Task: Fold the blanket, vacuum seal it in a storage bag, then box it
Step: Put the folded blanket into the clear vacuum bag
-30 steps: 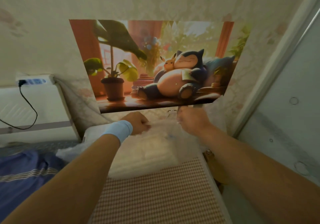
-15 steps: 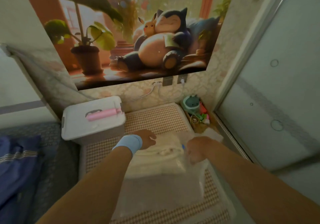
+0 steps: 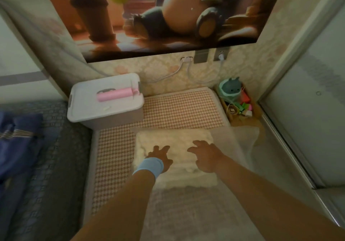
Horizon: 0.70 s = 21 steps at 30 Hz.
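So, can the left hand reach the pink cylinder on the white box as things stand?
Probably yes. The left hand lies open on the bagged blanket, holding nothing, and only bare checked mat lies between it and the pink cylinder on the white box.

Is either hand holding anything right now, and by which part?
Nothing is held: the left hand and right hand are open, fingers spread, over the folded blanket inside the storage bag.
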Available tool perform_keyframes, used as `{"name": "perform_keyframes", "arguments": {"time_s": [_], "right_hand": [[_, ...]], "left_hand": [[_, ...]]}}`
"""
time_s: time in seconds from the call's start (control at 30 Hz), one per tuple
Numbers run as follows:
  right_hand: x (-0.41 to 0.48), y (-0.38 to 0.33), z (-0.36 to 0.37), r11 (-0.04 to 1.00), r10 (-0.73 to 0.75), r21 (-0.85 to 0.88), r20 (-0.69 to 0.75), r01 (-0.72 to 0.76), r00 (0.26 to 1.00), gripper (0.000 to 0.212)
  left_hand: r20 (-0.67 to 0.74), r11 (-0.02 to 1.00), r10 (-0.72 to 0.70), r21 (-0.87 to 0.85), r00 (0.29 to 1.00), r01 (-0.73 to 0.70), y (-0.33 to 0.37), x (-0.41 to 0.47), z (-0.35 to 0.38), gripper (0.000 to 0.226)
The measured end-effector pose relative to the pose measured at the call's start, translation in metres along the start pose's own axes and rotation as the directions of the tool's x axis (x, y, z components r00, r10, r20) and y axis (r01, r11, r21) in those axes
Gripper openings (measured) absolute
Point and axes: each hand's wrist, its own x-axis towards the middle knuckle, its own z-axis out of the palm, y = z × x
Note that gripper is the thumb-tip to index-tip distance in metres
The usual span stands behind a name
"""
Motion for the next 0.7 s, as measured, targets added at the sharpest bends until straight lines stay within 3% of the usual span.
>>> {"name": "perform_keyframes", "arguments": {"time_s": [0.13, 0.27, 0.4, 0.5, 0.57, 0.63, 0.7], "right_hand": [[0.052, -0.010, 0.026, 0.998, -0.046, -0.034, -0.044, 0.044, 0.998, 0.079], [0.084, 0.010, 0.060, 0.998, 0.007, -0.063, -0.014, -0.008, 1.000, 0.077], [0.086, 0.035, 0.089, 0.990, 0.139, -0.007, -0.141, -0.141, 0.980, 0.072], [0.080, 0.037, 0.103, 0.940, 0.328, -0.010, -0.253, -0.341, 0.910, 0.074], [0.076, 0.042, 0.106, 0.907, 0.401, 0.013, -0.336, -0.421, 0.852, 0.076], [0.072, 0.055, 0.107, 0.911, 0.396, 0.080, -0.447, -0.405, 0.802, 0.076], [0.064, 0.072, 0.114, 0.951, 0.292, 0.093, -0.585, -0.295, 0.757, 0.073]], "left_hand": [[-0.009, 0.986, -0.133, -0.103, 0.991, 0.132, -0.017, 0.037, 0.048, 0.080], [-0.065, 0.984, -0.113, -0.144, 0.991, 0.103, -0.021, 0.072, 0.081, 0.098], [-0.142, 0.997, -0.020, -0.072, 0.990, 0.010, -0.005, 0.112, 0.076, 0.109], [-0.323, 0.982, 0.168, 0.136, 0.931, -0.131, 0.014, 0.133, 0.055, 0.098], [-0.441, 0.961, 0.233, 0.241, 0.867, -0.136, 0.027, 0.136, 0.044, 0.087], [-0.509, 0.973, 0.215, 0.186, 0.834, -0.137, 0.033, 0.130, 0.046, 0.074], [-0.495, 0.987, 0.159, 0.067, 0.854, -0.145, 0.035, 0.119, 0.062, 0.062]]}}
